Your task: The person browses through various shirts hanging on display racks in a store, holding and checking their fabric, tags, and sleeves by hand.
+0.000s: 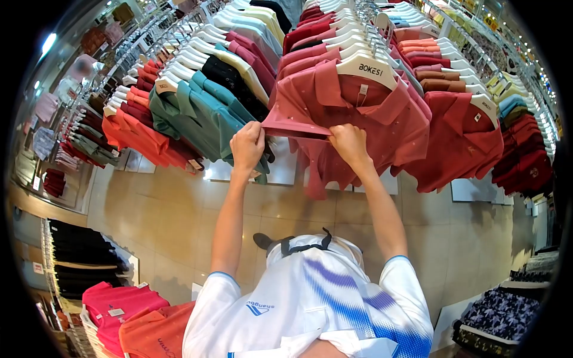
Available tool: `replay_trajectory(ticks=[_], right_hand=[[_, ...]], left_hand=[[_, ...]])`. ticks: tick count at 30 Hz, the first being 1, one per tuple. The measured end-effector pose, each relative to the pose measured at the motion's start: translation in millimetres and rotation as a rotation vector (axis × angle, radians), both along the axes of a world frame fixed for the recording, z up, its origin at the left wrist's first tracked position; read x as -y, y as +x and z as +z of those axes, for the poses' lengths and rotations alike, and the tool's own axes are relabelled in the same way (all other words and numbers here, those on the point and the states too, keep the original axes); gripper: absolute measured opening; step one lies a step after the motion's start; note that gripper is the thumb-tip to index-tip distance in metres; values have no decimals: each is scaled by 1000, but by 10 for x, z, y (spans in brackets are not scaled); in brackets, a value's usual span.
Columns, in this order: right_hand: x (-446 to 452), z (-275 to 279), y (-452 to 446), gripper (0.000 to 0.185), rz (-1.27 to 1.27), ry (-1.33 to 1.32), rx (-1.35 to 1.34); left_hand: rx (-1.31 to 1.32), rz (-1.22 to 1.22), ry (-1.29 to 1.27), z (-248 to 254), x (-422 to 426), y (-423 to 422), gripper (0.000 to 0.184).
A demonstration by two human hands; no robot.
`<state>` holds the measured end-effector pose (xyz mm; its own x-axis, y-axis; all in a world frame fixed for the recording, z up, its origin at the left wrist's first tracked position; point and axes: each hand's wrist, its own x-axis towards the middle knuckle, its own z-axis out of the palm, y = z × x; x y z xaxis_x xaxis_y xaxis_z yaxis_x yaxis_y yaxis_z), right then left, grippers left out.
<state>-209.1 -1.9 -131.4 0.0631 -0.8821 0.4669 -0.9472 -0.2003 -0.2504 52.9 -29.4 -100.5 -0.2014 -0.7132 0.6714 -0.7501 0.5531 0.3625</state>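
Observation:
A pink collared shirt (376,134) with small light dots hangs on a white hanger (369,68) marked BOKESI, at the front of the middle rack. Its sleeve is stretched sideways between my two hands. My left hand (247,143) is closed on the left end of the sleeve's edge. At the other end of that edge, my right hand (349,142) pinches the cloth. The sleeve opening shows as a dark slit between them. Green shirts (197,116) hang just left of my left hand.
Red shirts (456,140) hang to the right and orange-red shirts (134,134) to the left. Black garments (83,256) are at the lower left, above folded-looking pink (122,310) and orange ones. Patterned dark clothes (498,313) lie at the lower right. Tiled floor (161,209) shows below the racks.

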Motion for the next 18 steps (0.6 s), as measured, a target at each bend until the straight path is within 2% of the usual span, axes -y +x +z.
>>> replay_trajectory(ticks=[4,8,10,13,15,16,18], right_hand=[[-5,-20,-26,15,-19,38,-41],[-74,68,35,18,-4,59,10],[-99,167,155,22,73,139,224],[-77,152,277,25,102,222,399],[-47,82,335,27,175,236,594],[-49,48,375,27,174,235,596],[-55,-10,461,28,239,207,749]], left_hand=[[38,43,18,-55,65,81,9],[-7,16,57,-151,54,20,16],[-51,-16,136,-250,31,-52,16],[-186,-104,182,-528,81,-106,25],[-576,-72,514,-691,42,-153,31],[-574,-73,514,-763,-19,-207,31],[-973,-203,862,-880,-168,-347,32]])
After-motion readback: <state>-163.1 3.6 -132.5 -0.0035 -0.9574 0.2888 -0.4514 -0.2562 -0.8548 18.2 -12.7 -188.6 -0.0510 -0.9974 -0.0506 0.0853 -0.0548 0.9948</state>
